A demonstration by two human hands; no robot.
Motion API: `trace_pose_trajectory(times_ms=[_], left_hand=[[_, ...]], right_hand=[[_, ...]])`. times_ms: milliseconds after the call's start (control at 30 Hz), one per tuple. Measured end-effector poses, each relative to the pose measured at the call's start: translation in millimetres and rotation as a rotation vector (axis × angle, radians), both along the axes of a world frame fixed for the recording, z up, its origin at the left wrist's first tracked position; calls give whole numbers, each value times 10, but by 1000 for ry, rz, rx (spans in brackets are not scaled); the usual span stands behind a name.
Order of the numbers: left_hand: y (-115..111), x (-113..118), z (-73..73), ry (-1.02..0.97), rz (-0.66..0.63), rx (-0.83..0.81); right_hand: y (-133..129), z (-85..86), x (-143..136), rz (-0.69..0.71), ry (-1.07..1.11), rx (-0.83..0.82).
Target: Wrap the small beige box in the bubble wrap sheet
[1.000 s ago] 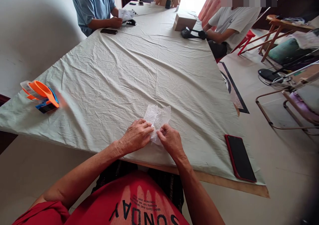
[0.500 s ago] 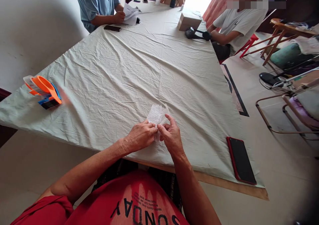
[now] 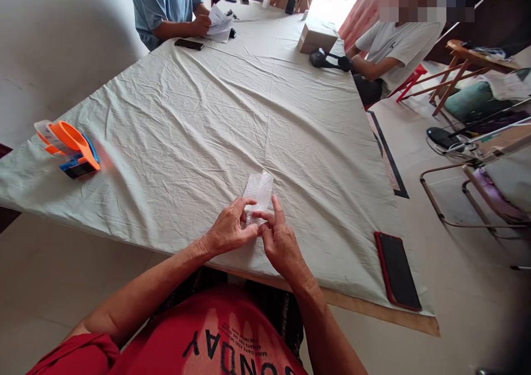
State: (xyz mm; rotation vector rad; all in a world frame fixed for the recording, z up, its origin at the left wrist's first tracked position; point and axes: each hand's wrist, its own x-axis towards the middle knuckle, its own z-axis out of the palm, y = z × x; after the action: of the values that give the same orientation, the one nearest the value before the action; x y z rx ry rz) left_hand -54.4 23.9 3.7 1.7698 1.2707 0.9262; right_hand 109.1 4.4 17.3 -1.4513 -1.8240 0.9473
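A small piece of clear bubble wrap [image 3: 260, 188] lies near the front edge of the cloth-covered table [image 3: 199, 137]. My left hand [image 3: 230, 225] is at its lower left side, thumb and index finger apart, fingertips touching the plastic. From the right, my right hand [image 3: 282, 239] reaches over the lower end of the plastic, index finger extended along its right edge and the other fingers bent toward my left thumb. Whether anything is wrapped inside the plastic cannot be made out.
An orange and blue tape dispenser [image 3: 77, 148] stands at the left. A red-cased phone [image 3: 398, 270] lies at the right front corner. Farther back are a cardboard box [image 3: 317, 37], a black device [image 3: 329, 60], another phone [image 3: 189, 44] and several seated people.
The bubble wrap now lies flatter and folded over on its right side. My left thumb and index finger have spread apart, and my right fingers have moved across the plastic's lower end.
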Motion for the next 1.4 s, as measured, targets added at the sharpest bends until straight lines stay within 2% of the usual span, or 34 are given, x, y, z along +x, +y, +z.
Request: trace_pose_trajectory(times_ms=[100, 200, 300, 400, 533, 633, 800, 900, 1000, 1100, 1167, 1267, 1333, 1400], left_hand=[[-14, 62, -21, -8, 48, 3], [-29, 111, -61, 14, 46, -12], [-29, 127, -77, 42, 35, -19], [-16, 129, -56, 55, 4, -16], [-6, 137, -8, 98, -27, -1], [-3, 143, 14, 136, -43, -1], [-4, 149, 6, 171, -76, 9], [-33, 165, -23, 220, -53, 30], [-71, 180, -44, 271, -12, 95], [-65, 170, -32, 327, -83, 185], [-32, 150, -12, 381, -155, 206], [18, 123, 12, 433, -193, 192], [32, 115, 17, 431, -190, 186], [28, 114, 15, 418, -181, 183]], right_hand=[[16, 11, 41, 53, -39, -8], [97, 29, 165, 80, 57, -89], [266, 99, 284, -39, 57, -74], [527, 232, 243, -141, -259, 30], [893, 366, -72, -67, -796, -1], [1048, 357, -231, -2, -920, -36], [1020, 296, -113, 3, -846, 15], [1014, 258, -72, 33, -793, 52], [1080, 172, -100, 115, -657, -21], [1144, 66, -39, 167, -401, -148], [1162, 9, 90, 115, -218, -179], [1176, -47, 333, -86, -15, -181], [1196, -75, 439, -187, 65, -259], [1229, -104, 462, -207, 136, -379]])
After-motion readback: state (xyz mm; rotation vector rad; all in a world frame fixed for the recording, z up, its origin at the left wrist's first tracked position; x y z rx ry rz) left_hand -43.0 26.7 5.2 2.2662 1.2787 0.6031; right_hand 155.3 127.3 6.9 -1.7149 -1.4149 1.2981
